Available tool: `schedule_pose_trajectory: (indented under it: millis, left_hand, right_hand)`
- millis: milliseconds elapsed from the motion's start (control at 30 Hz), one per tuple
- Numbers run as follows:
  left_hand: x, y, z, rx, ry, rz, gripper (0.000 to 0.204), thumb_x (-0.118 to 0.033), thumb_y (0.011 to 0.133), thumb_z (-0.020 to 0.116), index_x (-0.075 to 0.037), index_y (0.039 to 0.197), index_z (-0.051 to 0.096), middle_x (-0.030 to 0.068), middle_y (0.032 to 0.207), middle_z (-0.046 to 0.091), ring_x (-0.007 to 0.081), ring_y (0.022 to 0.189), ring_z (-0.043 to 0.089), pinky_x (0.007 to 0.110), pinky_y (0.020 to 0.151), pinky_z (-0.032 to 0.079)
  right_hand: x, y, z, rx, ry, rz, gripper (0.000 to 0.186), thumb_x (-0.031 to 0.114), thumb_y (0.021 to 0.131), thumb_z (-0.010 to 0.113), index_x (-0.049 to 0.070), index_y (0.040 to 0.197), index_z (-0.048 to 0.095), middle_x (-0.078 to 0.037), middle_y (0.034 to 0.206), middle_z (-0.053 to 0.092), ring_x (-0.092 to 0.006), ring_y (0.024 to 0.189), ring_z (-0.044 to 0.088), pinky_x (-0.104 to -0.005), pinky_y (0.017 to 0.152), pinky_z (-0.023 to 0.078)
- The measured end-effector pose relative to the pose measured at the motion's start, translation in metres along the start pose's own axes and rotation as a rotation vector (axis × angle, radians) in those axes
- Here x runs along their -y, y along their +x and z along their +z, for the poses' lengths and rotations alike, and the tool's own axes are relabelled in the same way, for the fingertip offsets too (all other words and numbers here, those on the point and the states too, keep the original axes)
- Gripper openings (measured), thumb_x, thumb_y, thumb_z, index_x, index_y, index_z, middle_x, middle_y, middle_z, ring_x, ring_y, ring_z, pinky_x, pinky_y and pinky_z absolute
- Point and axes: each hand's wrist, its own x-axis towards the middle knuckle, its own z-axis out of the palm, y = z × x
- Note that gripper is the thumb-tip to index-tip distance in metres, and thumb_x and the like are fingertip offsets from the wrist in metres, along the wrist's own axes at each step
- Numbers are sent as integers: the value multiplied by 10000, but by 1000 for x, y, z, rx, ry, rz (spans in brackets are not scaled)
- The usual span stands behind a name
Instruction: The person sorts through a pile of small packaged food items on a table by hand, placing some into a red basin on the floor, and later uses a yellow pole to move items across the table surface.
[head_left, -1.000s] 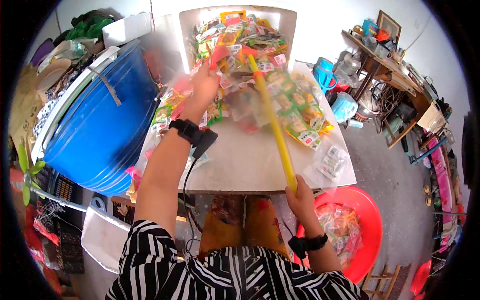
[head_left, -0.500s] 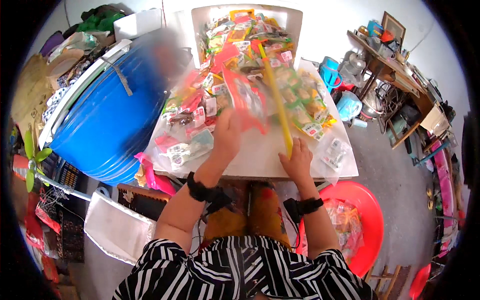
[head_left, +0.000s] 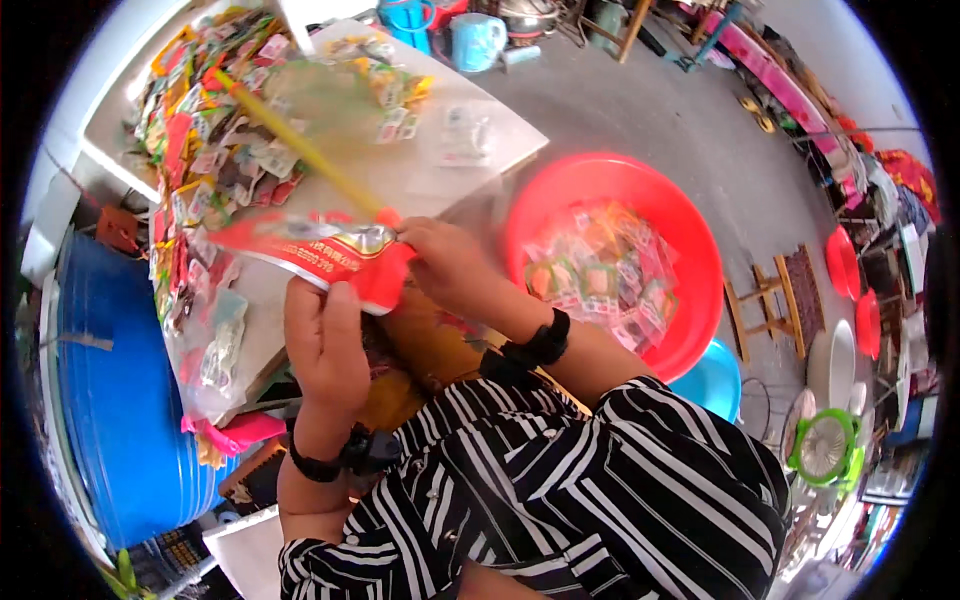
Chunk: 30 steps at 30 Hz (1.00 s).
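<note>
A red plastic packet (head_left: 345, 262) with a silvery upper part is stretched between my two hands, above the table's near edge. My left hand (head_left: 325, 340) grips its lower edge between thumb and fingers. At the packet's right end, the fingers of my right hand (head_left: 440, 262) are closed on its corner. A long yellow stick (head_left: 300, 148) slants across the table, its near end close to my right fingertips; whether they touch it I cannot tell. Beyond it lies a heap of small colourful food packets (head_left: 225, 130) on the white table (head_left: 500, 140).
Right of the table stands a red basin (head_left: 700, 290) with several clear packets inside. A light-blue basin (head_left: 715, 380) sits partly behind it. A large blue barrel (head_left: 140, 400) is at the left. Farther right are a small wooden stool (head_left: 775, 305) and a green-rimmed fan (head_left: 825, 447).
The view has swung toward the right, showing more of the red basin. My right hand has left the stick's near end and taken hold of the red packet, which the left hand brought nearer.
</note>
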Motion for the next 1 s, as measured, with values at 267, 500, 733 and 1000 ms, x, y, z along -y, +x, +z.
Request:
schedule_pose_trajectory:
  millis: [267,500,733,1000]
  left_hand:
    - [19,-21,-10,645,126,-48,197,-57,677,445,13,861,436,101,843,478,150,790,456,237,704,347]
    - [86,-49,-47,605,261,-451,189,-111,684,459,-6,842,449,80,814,482,139,748,465,229,656,364]
    - [139,-89,-80,464,590,-537,166,-151,689,450,-15,785,459,96,752,485,191,705,467,262,626,367]
    - [166,-110,-94,256,803,-480,215,-198,694,431,-28,822,464,138,815,484,291,757,454,331,640,366]
  right_hand:
    - [-21,-77,-89,-353,129,714,124,156,720,432,34,715,453,-55,631,473,-138,564,442,-255,485,359]
    - [-117,-198,-192,-614,-242,1101,202,235,696,451,48,624,482,-13,489,415,-79,416,364,-226,367,276]
    - [-136,-223,-200,-695,167,1336,91,153,647,475,80,699,462,-9,538,424,-127,428,404,-226,379,332]
    - [-189,-165,-219,-318,-79,1070,144,141,669,448,30,761,460,-25,631,455,-91,553,457,-190,410,355]
